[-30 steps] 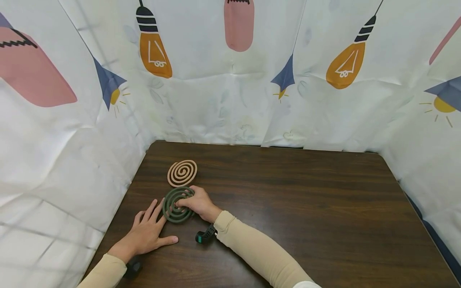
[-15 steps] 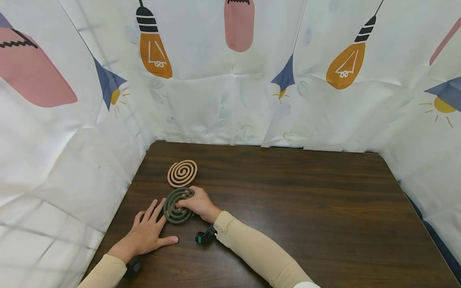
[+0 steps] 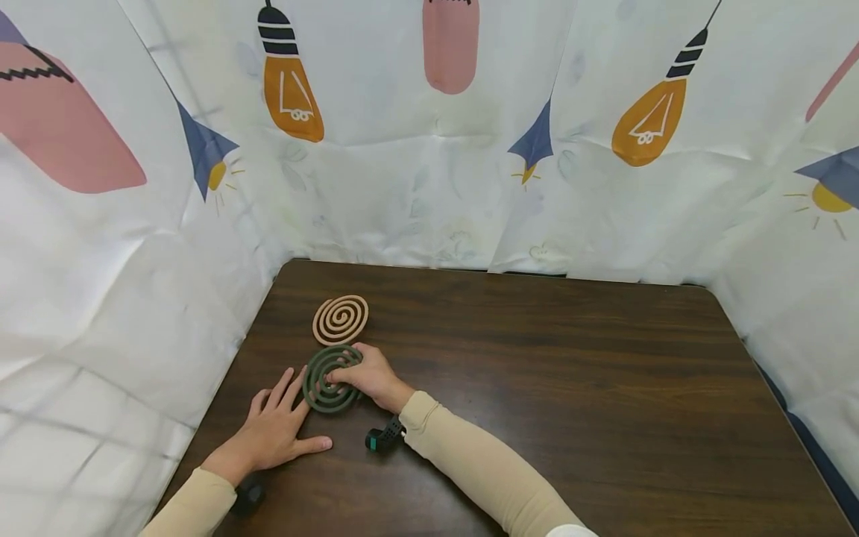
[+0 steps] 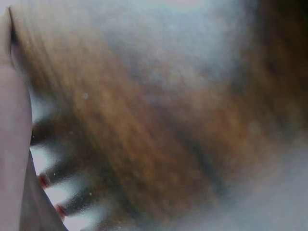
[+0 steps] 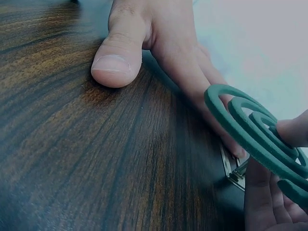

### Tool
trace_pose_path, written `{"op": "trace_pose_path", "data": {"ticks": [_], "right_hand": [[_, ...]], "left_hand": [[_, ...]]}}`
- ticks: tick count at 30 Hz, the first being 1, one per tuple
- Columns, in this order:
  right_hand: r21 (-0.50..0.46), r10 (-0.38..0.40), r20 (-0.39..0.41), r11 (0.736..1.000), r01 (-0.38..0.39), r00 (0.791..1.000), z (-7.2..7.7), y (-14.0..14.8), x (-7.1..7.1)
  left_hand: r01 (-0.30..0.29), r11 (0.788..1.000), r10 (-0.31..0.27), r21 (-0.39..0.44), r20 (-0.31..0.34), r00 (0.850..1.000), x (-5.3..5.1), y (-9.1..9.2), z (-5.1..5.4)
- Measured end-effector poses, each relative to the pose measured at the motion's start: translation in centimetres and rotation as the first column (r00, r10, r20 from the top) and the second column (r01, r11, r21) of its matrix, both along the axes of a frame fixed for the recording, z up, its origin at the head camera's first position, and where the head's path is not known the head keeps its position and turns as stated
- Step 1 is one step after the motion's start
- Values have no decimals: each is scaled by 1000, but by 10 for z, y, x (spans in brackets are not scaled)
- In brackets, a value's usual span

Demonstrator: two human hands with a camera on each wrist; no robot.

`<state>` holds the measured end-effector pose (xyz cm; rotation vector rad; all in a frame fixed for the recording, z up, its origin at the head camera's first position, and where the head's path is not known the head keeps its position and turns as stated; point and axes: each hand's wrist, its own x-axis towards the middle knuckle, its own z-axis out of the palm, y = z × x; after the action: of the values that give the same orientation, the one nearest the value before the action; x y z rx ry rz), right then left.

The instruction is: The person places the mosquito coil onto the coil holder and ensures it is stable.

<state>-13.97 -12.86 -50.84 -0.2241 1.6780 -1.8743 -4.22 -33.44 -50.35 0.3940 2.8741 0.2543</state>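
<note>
My right hand (image 3: 376, 382) pinches a green mosquito coil (image 3: 313, 388) near its centre, thumb on top and fingers beneath. In the right wrist view the green coil (image 5: 240, 132) is raised and tilted above the table. Spread flat on the tabletop, my left hand (image 3: 271, 436) has its fingers straight, their tips close to the coil's left edge. Under the coil, by a left fingertip, a small thin metal piece (image 5: 233, 168) shows partly; the coil and fingers hide the rest. A tan mosquito coil (image 3: 341, 321) lies just beyond the green one.
The dark wood table (image 3: 570, 388) stretches far to the right of both hands. A white printed curtain (image 3: 429, 194) stands along its back and sides. Dark straps with a device (image 3: 384, 436) sit at the wrists.
The head view has shifted very slightly. Both hands and the green coil keep almost the same place, and the right hand's pinch is unchanged.
</note>
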Motion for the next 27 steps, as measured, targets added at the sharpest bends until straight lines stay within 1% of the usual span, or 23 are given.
{"op": "trace_pose_path", "data": {"ticks": [4,7,13,17,20,23,27], "right_hand": [[0,-2,-13,1000,2,1000,2,1,-5],[9,-2,-11,1000,2,1000,5,2,-6],[12,-3,8,1000,3,1000,7,2,-3],[-2,-15,34,1000,15,999,5,1,-3],[-11,-8,44,1000,9,999,2,0,-3],[1,6,34,1000,-6,999,-1,0,-3],[41,23,11,999,-24,1000,-4,0,-3]], "left_hand": [[13,1000,-13,-14,-7,1000,-7,1,5],[11,1000,-11,-14,1,1000,-8,2,7],[-1,1000,1,-5,22,1000,-6,2,8],[-5,1000,5,0,23,1000,-4,2,6],[-6,1000,6,5,30,1000,-2,3,6],[-8,1000,8,4,34,999,0,3,5],[-10,1000,10,0,29,1000,2,3,3]]}}
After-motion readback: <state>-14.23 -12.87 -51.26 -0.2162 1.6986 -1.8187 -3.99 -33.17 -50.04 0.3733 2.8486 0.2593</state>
